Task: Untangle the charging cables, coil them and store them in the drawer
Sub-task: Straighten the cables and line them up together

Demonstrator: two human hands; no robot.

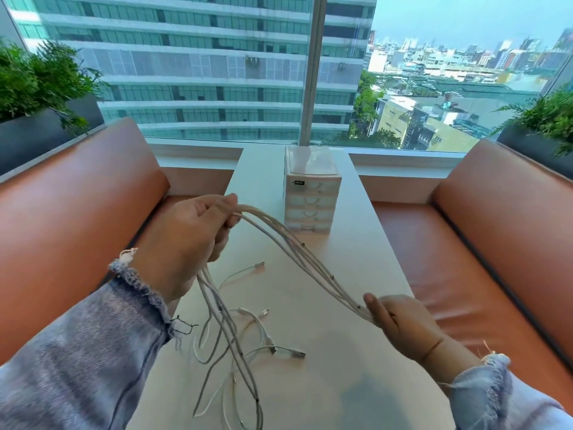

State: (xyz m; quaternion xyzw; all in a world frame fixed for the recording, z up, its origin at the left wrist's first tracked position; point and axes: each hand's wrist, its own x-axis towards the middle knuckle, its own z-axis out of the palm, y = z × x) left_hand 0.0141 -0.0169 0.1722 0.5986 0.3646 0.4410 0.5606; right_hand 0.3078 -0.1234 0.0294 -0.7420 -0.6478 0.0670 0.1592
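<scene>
1. Where the view begins at the left, an orange bench (pixel 77 197) runs beside the table; it plays no part in the step.
2. Left hand (pixel 183 240): raised over the table's left side, fingers curled round a gathered bundle of strands, whose tails hang down below the fist.
3. Charging cables (pixel 297 252): white, several strands. One run stretches through the air between the two hands. The remaining loops and plugs lie tangled on the table (pixel 356 274) beneath.
4. Drawer unit (pixel 311 193): small, pale, four stacked drawers, all apparently closed. It stands at the table's far end by the window, well apart from both hands.
5. Right hand (pixel 403 324): lower, near the table's right side, thumb and fingers closed on the other end of the airborne run.
6. Handling note, as judgement: the step appears to be untangling. It would go best with a slack grip on the right, letting strands slide and separate one at a time. Hard pulling would likely tighten the knots among the hanging tails. A drawer would need opening before storage.
</scene>
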